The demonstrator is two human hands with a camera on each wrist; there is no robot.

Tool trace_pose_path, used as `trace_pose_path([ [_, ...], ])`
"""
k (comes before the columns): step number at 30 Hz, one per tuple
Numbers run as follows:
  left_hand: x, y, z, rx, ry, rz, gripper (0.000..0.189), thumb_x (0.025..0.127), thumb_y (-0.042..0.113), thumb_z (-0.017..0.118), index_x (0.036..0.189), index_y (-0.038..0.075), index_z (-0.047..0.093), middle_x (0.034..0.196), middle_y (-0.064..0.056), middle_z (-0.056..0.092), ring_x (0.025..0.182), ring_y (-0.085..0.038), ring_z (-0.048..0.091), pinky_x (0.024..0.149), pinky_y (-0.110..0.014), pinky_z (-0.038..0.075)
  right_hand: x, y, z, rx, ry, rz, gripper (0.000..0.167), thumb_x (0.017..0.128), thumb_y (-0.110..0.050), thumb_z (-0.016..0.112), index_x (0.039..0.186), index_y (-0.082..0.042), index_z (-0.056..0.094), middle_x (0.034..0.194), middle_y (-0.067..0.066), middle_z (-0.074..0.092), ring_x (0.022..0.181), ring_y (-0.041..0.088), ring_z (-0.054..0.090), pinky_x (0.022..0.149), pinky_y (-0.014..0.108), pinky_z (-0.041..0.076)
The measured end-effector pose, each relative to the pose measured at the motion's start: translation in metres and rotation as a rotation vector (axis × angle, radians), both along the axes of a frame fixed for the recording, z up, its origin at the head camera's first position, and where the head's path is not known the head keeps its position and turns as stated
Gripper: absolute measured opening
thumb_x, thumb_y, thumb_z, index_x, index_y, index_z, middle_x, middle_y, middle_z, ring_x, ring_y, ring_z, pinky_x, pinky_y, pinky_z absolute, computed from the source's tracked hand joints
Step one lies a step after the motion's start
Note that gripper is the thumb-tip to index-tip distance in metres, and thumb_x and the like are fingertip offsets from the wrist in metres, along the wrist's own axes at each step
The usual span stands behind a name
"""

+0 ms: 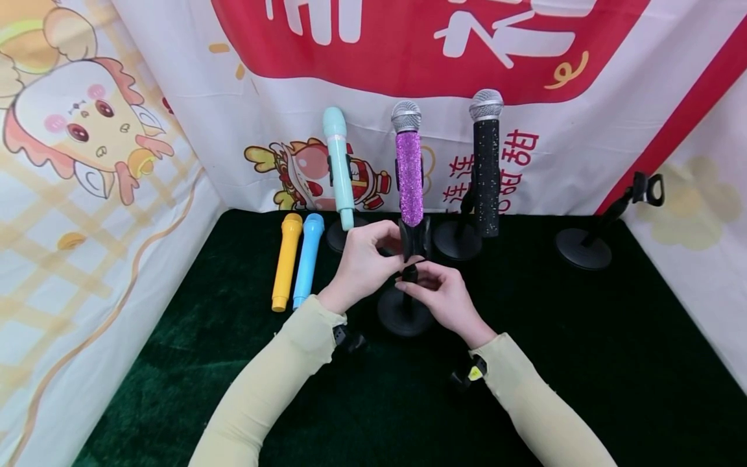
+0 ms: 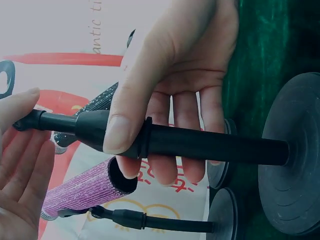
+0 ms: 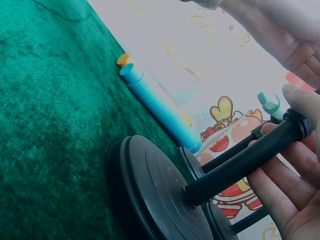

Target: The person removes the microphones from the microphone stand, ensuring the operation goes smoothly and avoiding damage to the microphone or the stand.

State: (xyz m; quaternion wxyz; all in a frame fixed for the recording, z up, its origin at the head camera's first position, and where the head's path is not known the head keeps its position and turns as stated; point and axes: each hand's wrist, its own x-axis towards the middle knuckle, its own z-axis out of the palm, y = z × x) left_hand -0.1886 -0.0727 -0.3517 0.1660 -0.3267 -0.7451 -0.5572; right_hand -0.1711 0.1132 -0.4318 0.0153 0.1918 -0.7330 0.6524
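Stand [image 2: 220, 145] just in front of purple mic [image 1: 410, 172]. Left hand [image 1: 367, 259] pinches upper neck [image 2: 57, 121], right hand [image 1: 446, 297] pinches collar [image 2: 148, 136] below; both grips narrow. Best: steady collar, work neck gently, keep base [image 1: 403, 324] flat, avoid bumping purple mic.

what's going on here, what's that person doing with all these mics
A person is working on a black microphone stand with both hands: the left hand holds it near the top, the right hand grips it just below. Behind it, the mint microphone, purple microphone and black speckled microphone sit on stands. The yellow microphone and blue microphone lie on the green cloth. Another stand, at the right, has no microphone.
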Motion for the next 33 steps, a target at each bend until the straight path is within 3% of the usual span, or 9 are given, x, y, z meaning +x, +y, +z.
trace_pose_path([
  [5, -0.0001, -0.0014, -0.0003, 0.011, -0.012, -0.025, 0.022, 0.081, -0.013, 0.073, 0.093, 0.005, 0.074, 0.09, 0.002, 0.073, 0.08, -0.015, 0.07, 0.074, -0.035, 0.06, -0.0005, -0.0003, -0.0013, -0.006, 0.009, 0.002, 0.027, 0.091, -0.011, 0.079, 0.112, 0.005, 0.073, 0.103, 0.008, 0.075, 0.093, 0.024, 0.073, 0.081, 0.033, 0.059],
  [12, -0.0032, -0.0019, 0.0006, -0.008, -0.058, -0.082, 0.016, 0.084, -0.007, 0.078, 0.094, 0.006, 0.075, 0.091, 0.002, 0.074, 0.082, -0.013, 0.07, 0.077, -0.033, 0.059, 0.0, 0.0006, -0.0006, -0.006, -0.012, -0.01, 0.025, 0.09, -0.007, 0.079, 0.113, 0.002, 0.074, 0.105, 0.007, 0.075, 0.094, 0.021, 0.073, 0.083, 0.031, 0.059],
  [19, -0.0048, -0.0025, -0.0032, 0.001, -0.051, -0.095, 0.015, 0.084, -0.004, 0.081, 0.094, 0.005, 0.074, 0.092, 0.001, 0.074, 0.082, -0.013, 0.071, 0.077, -0.034, 0.06, -0.0006, 0.0002, -0.0013, 0.008, -0.033, -0.001, 0.026, 0.09, -0.002, 0.077, 0.114, 0.007, 0.072, 0.108, 0.013, 0.075, 0.096, 0.022, 0.073, 0.084, 0.031, 0.059],
  [33, -0.0048, -0.0019, -0.007, 0.016, -0.068, -0.102, 0.015, 0.084, -0.005, 0.081, 0.094, 0.005, 0.074, 0.092, 0.0, 0.074, 0.083, -0.014, 0.071, 0.078, -0.034, 0.06, -0.0007, 0.0014, -0.0077, 0.009, -0.003, 0.017, 0.03, 0.09, -0.015, 0.081, 0.113, 0.003, 0.074, 0.102, 0.004, 0.076, 0.094, 0.023, 0.073, 0.082, 0.035, 0.06],
])
